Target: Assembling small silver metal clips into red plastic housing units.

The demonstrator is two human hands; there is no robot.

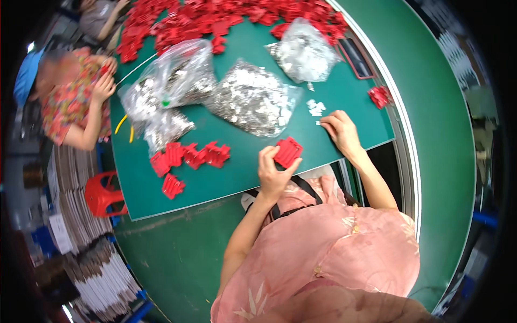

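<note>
My left hand [273,173] grips a red plastic part [288,152] with ridges or slots across its face, just above the table's near edge. To its right, my right hand [342,132] has its fingertips pinched together at a small silvery metal piece [318,123] by the tabletop. Whether that piece is lifted or still touches the table, I cannot tell. Just beyond those fingertips lies a small pile of similar pale metal pieces [315,107]. Several more red plastic parts [194,156] lie on the table to the left of my left hand.
Clear bags of metal pieces [253,99] fill the middle of the green table [226,180]. A large heap of red parts [177,27] covers its far end. A dark phone-like device [356,58] lies at the right edge. A person in a blue cap [75,97] works at the left, near a red stool [102,194].
</note>
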